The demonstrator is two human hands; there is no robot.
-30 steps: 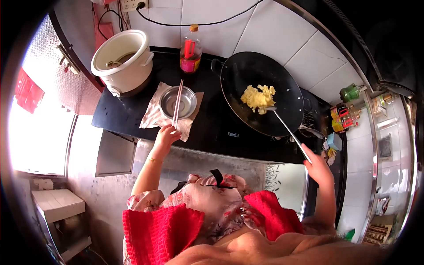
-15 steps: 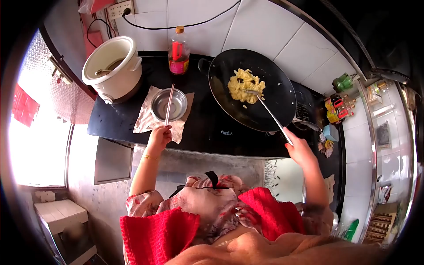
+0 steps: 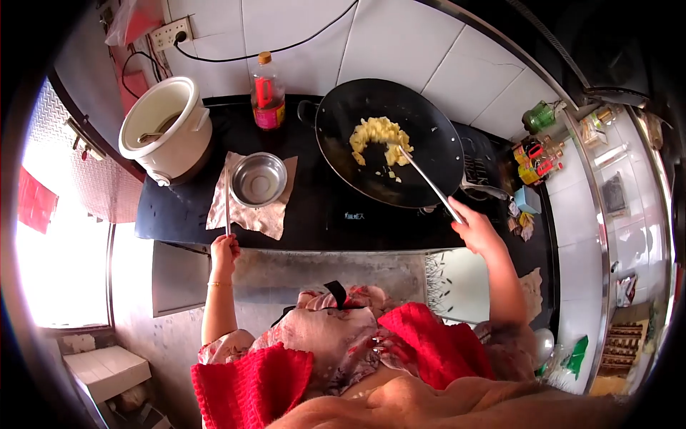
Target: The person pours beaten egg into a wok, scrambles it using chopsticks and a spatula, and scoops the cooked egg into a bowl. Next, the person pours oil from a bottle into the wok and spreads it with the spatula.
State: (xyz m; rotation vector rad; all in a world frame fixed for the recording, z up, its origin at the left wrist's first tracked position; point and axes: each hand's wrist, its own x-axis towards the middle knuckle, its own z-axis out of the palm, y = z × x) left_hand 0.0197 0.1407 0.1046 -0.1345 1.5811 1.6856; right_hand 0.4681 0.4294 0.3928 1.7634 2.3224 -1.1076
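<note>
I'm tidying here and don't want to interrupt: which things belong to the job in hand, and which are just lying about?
In use:
wok
yellow food
long-handled utensil, in the right hand
chopsticks, in the left hand
metal bowl, probably

Apparently just standing by:
white cooker pot
capped bottle
blue box

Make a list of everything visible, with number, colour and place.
wok: 1, black, on counter
scrambled egg: 1 heap, yellow, in wok
spatula: 1, silver, touching egg
chopsticks: count unclear, pale, left of bowl
metal bowl: 1, silver, on cloth
cloth: 1, beige, under bowl
slow cooker: 1, white, counter's left
red-handled bottle: 1, clear, left of wok
labelled bottles: several, red-yellow, far right
power strip: 1, white, on wall
left grip: 1, around chopsticks
right grip: 1, around spatula
</note>
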